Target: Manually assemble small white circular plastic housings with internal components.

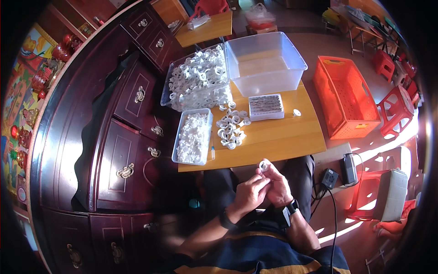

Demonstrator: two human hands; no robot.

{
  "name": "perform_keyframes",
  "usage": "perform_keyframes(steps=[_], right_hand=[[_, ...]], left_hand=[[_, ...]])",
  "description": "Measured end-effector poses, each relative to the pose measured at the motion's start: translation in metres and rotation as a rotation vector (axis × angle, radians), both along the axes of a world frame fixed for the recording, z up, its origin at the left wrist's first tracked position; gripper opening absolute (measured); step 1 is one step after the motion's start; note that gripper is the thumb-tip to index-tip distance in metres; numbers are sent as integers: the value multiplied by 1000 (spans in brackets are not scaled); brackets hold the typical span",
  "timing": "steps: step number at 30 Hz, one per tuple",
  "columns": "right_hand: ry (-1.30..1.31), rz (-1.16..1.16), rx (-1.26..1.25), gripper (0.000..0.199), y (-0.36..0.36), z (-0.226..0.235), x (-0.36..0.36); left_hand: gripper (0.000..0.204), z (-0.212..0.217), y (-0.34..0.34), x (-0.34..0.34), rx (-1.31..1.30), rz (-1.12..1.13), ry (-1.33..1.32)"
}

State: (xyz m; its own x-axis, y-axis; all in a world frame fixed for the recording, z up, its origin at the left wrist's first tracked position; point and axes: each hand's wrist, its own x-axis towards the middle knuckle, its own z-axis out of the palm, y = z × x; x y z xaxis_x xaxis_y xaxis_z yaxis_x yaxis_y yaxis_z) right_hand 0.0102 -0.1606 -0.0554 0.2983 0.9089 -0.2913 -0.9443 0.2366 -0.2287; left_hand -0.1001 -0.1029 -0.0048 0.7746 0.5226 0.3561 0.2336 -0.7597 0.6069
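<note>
Over my lap, just off the table's near edge, my right hand (279, 186) pinches a small white ring-shaped plastic part (263, 165) at its fingertips. My left hand (250, 194) is closed beside it, its fingers pressed against the right hand below the part. Whatever the left fingers hold is hidden. Ahead on the table lies a loose pile of similar white rings (233, 130). Left of the pile stands a shallow see-through box (209, 141) of tiny white pieces. A white tray (282, 115) beyond the pile holds grey, narrow pieces in rows.
At the table's back are a see-through bin (171, 98) heaped with white rings and a larger see-through bin (264, 75). A thin blue-tipped tool (213, 152) lies near the left edge. An orange crate (349, 130) stands right; a black cable (335, 219) hangs beside my right arm.
</note>
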Motion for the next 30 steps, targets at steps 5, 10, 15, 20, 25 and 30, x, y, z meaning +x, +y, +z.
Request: perform_keyframes(steps=[5, 10, 15, 20, 25, 30], right_hand=[[96, 17, 33, 32, -7, -1, 15], [23, 86, -7, 32, -8, -7, 15], [27, 115, -51, 31, -5, -4, 12], [44, 117, -50, 30, -5, -10, 14], [47, 112, -73, 30, -5, -11, 17], [70, 117, -56, 31, -4, -9, 16]], left_hand=[[18, 14, 62, -19, -78, 271, -101], [34, -14, 141, -33, 150, 468, 160], [30, -15, 160, -16, 3, 474, 357], [24, -19, 161, -4, 22, 498, 351], [20, -21, 153, -1, 64, 516, 234], [20, -11, 142, -3, 144, 414, -9]])
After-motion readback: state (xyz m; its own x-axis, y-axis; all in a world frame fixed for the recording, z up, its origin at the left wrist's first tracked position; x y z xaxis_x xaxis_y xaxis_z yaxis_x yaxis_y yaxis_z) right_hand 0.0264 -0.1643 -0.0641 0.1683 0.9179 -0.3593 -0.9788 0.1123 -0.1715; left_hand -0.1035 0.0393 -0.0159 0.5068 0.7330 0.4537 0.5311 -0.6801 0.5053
